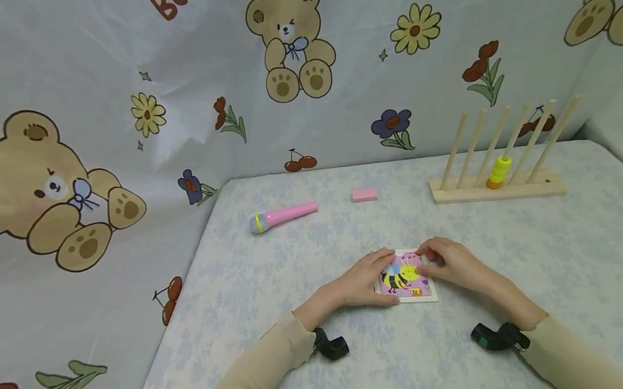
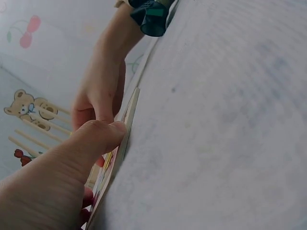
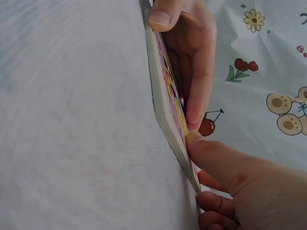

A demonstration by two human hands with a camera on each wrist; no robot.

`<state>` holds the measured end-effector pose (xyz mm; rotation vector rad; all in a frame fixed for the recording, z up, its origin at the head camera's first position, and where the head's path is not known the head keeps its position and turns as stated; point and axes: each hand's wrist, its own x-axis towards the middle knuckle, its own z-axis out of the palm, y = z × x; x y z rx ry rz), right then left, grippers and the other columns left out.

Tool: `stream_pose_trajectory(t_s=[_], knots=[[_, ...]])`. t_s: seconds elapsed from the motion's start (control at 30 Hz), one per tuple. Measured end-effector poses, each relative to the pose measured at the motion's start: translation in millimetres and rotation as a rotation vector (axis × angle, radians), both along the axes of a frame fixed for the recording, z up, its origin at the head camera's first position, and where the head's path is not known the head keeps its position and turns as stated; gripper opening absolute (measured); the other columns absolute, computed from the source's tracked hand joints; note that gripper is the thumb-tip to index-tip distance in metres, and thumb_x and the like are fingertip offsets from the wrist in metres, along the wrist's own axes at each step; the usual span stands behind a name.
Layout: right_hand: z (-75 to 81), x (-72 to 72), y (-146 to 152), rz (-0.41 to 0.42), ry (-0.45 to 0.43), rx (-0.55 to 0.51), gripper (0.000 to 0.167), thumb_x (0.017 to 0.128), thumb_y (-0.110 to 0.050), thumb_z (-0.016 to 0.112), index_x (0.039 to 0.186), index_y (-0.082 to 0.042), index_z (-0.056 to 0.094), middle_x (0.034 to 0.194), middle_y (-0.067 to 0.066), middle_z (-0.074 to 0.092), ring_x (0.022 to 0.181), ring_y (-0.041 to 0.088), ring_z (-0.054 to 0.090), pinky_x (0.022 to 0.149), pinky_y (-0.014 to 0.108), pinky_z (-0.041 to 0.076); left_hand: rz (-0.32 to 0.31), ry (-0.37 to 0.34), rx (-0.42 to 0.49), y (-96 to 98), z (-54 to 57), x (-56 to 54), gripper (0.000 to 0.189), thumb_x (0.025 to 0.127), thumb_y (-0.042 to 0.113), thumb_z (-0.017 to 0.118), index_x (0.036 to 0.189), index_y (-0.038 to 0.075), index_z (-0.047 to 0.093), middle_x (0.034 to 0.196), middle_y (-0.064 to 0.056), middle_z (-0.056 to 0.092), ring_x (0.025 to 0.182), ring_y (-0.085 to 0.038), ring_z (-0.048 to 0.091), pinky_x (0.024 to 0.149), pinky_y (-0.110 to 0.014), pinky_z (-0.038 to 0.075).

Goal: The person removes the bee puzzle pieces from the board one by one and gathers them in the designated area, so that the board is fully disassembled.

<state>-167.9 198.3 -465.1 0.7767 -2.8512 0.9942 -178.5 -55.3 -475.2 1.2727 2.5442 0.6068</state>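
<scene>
A small square bee picture puzzle (image 1: 405, 280) with a pale frame lies on the table in front of me. It shows a yellow and black bee on pink. My left hand (image 1: 360, 280) grips its left side, thumb at the near edge and fingers at the far edge. From the other side my right hand (image 1: 456, 263) holds the upper right part, its thumb (image 3: 211, 151) on the picture and the other fingers curled at the border. In the left wrist view the puzzle (image 2: 125, 125) appears edge-on, and the hands hide much of its picture.
Farther back on the table (image 1: 295, 264) lie a pink toy microphone (image 1: 291, 214) and a pink block (image 1: 364, 195). At the back right stands a wooden rack (image 1: 539, 187) with several upright pegs, one carrying yellow and orange beads (image 1: 500, 170). A bear-print cloth (image 1: 177, 58) hangs behind.
</scene>
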Motion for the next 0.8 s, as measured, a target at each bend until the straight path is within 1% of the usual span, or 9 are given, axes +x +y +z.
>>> stream_pose_trajectory(t_s=[0.17,0.33,0.47,0.63,0.8], knots=[[-3.0,0.5,-0.9,-0.014,-0.051,-0.048,0.03,0.082,-0.023,0.076,0.101,-0.005,0.062,0.078,0.001,0.047,0.068,0.013,0.042,0.057,0.024,0.035,0.004,-0.004,0.002,-1.5,-2.7,0.1,0.09,0.084,0.049,0.066,0.15,0.004,0.023,0.155,-0.005,0.018,0.141,-0.011,0.008,0.111,-0.025,0.005],[-4.4,0.1,-1.2,-0.042,-0.103,-0.093,0.03,0.082,-0.024,0.075,0.101,-0.005,0.061,0.079,0.003,0.046,0.069,0.014,0.041,0.057,0.025,0.033,0.011,-0.024,0.008,-1.9,-3.4,0.0,0.09,0.084,0.049,0.066,0.15,0.006,0.022,0.155,-0.003,0.017,0.141,-0.01,0.007,0.112,-0.026,0.007],[-4.1,-0.8,-1.3,-0.057,-0.117,-0.095,0.032,0.082,-0.023,0.076,0.101,-0.004,0.06,0.08,0.003,0.047,0.07,0.015,0.041,0.057,0.025,0.033,0.008,-0.029,0.007,-2.0,-2.5,-0.4,0.09,0.084,0.049,0.066,0.15,0.005,0.022,0.155,-0.004,0.017,0.141,-0.01,0.007,0.112,-0.026,0.008],[-4.1,-2.2,-1.0,-0.067,-0.127,-0.099,0.033,0.081,-0.023,0.077,0.101,-0.004,0.06,0.081,0.003,0.047,0.071,0.015,0.041,0.057,0.025,0.034,0.001,-0.015,0.006,-1.5,-1.6,-1.6,0.09,0.084,0.048,0.066,0.15,0.004,0.023,0.155,-0.005,0.018,0.14,-0.01,0.008,0.111,-0.024,0.006],[-4.9,-2.2,-0.8,-0.07,-0.114,-0.105,0.033,0.08,-0.023,0.077,0.101,-0.004,0.06,0.081,0.003,0.048,0.071,0.016,0.041,0.057,0.025,0.034,-0.003,-0.012,0.009,-1.1,-2.5,-2.3,0.09,0.084,0.048,0.066,0.15,0.004,0.022,0.154,-0.005,0.019,0.14,-0.009,0.008,0.111,-0.024,0.005]])
